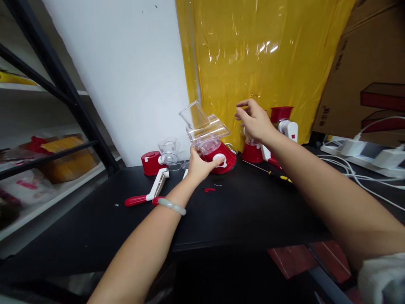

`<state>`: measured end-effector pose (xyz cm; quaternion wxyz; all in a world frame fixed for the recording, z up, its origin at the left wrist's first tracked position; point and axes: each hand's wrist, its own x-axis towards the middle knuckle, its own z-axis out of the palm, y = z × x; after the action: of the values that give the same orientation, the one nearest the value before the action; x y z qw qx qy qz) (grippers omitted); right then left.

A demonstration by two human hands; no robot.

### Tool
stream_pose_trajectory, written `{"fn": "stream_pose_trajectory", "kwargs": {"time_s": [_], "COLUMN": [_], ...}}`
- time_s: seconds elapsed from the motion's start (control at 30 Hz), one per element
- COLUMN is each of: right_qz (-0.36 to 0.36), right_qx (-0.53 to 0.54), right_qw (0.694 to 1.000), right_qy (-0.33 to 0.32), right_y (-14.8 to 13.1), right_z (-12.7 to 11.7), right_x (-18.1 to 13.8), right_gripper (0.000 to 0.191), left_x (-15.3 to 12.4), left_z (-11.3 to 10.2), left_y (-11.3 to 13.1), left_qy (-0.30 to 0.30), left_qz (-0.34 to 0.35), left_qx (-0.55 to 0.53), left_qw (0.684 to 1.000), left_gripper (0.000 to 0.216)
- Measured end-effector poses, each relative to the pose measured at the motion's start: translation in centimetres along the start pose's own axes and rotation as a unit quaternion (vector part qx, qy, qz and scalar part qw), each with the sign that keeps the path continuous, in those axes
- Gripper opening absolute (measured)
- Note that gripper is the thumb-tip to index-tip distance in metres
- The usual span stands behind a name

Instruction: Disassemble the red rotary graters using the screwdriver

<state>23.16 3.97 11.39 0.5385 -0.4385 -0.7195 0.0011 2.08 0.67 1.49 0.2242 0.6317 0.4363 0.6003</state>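
My left hand [200,165] is closed around the red base of a rotary grater [221,154]. Its thumb lies by the white round knob on the base, and the other fingers are mostly hidden behind. A clear plastic hopper [205,126] sits tilted on top of that base. My right hand [253,120] is raised to the right of the hopper, apart from it, with loosely bent fingers and nothing visible in them. Small red pieces [209,190] and tiny pins [217,185] lie on the black table in front of the grater.
At left are a red base [151,163], a clear hopper [169,150] and a red-handled crank [155,188]. Behind my right forearm stands another grater [281,114]; a screwdriver [280,176] lies nearby. White cables [348,169] and a power strip [376,162] occupy the right end.
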Motion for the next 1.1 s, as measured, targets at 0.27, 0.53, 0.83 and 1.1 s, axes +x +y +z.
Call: {"fn": "stream_pose_trajectory", "kwargs": {"time_s": [0.27,0.53,0.83,1.1], "right_qz": [-0.052,-0.041,0.014,0.015], "right_qx": [0.010,0.035,0.033,0.037], "right_qw": [0.990,0.992,0.989,0.992], "right_qy": [-0.133,-0.118,-0.147,-0.122], "right_y": [-6.4,-5.1,-0.7,-0.2], "right_z": [-0.8,-0.7,-0.2,-0.1], "right_x": [0.2,1.6,2.6,2.7], "right_gripper": [0.075,0.078,0.076,0.079], "left_x": [-2.9,-2.0,-2.6,-2.3], "left_z": [2.9,3.6,2.8,1.8], "left_y": [0.2,-1.6,0.1,-0.9], "left_qy": [-0.084,-0.091,-0.150,-0.156], "left_qz": [0.022,0.075,0.061,0.055], "left_qx": [0.038,0.083,0.188,0.255], "left_qw": [0.996,0.990,0.969,0.953], "left_gripper": [0.115,0.099,0.075,0.070]}}
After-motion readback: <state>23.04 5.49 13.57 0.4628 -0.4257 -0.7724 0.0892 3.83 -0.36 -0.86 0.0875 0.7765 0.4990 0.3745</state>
